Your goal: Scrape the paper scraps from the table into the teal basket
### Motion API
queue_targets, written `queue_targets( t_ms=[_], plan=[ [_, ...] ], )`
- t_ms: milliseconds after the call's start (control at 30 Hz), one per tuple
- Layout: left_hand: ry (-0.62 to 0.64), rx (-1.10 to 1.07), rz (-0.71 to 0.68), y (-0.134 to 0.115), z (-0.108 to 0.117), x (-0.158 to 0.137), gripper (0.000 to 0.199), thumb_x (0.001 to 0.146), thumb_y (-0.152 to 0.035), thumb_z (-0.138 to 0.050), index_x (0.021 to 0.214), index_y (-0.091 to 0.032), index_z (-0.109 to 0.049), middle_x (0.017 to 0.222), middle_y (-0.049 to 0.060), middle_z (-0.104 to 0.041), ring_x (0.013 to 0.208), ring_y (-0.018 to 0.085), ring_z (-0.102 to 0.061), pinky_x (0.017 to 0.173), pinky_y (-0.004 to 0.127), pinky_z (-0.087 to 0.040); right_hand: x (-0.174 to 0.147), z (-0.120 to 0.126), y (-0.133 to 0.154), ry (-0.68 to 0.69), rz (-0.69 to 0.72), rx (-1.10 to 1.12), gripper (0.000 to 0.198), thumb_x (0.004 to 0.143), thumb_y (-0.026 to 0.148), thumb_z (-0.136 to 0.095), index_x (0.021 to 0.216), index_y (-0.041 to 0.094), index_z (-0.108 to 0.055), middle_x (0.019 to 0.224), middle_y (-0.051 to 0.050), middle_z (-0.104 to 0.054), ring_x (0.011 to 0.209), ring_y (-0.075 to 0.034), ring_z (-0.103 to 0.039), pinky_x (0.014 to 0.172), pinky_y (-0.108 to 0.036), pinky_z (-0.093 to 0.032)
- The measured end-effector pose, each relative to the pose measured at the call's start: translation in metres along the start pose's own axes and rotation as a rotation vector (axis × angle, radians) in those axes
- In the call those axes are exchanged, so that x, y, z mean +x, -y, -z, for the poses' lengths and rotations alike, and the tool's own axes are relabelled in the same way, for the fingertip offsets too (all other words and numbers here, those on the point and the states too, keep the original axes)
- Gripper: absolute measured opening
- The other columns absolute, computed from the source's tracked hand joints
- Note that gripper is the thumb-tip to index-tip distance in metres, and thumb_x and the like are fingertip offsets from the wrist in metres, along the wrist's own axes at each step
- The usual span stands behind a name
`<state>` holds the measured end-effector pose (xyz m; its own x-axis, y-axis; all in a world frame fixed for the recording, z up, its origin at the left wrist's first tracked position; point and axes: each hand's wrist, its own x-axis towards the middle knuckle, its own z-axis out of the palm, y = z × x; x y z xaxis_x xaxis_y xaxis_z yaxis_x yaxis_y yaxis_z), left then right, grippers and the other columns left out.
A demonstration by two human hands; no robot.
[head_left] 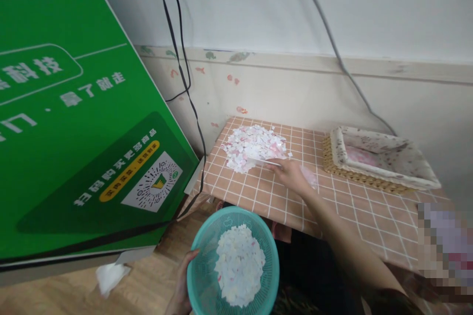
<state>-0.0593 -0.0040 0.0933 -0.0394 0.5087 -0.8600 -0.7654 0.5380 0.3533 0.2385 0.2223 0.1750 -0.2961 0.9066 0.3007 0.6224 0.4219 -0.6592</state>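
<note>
My left hand [184, 275] grips the left rim of a round teal plastic basket [272, 256]. Inside the basket is a heap of small white paper scraps [240, 266] with a few pink bits. Over the table, my right hand [290, 172] is closed around a thin, flat, pale tool [266, 161]; its exact kind is unclear. The tool's far end meets the near edge of a spread pile of white and pink paper scraps [254, 145] on the checked tablecloth [254, 197]. A pale pink sheet or bag [309, 176] lies beside my right wrist.
A cloth-lined wicker basket [377, 177] stands on the table's right, with something pink inside. A large green panel [92, 133] with white lettering rises at left. Black cables [181, 59] hang in front of the wall. A crumpled white bag [111, 276] is on the wooden floor.
</note>
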Motion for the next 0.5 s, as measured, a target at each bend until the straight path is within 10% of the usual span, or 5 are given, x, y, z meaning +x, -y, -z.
queue_targets(
  t_ms=[500],
  plan=[
    [0.144, -0.06, -0.134, 0.06, -0.05, 0.008, 0.021, 0.064, -0.031, -0.066, 0.072, -0.012, -0.069, 0.063, 0.01, -0.07, 0.056, 0.026, -0.063, 0.061, 0.041, -0.049, 0.008, 0.039, -0.01, 0.187, 0.124, -0.015, 0.027, 0.084, 0.037, -0.051, 0.087, 0.021, -0.072, 0.075, -0.005, -0.071, 0.063, -0.019, -0.061, 0.058, -0.03, -0.042]
  ],
)
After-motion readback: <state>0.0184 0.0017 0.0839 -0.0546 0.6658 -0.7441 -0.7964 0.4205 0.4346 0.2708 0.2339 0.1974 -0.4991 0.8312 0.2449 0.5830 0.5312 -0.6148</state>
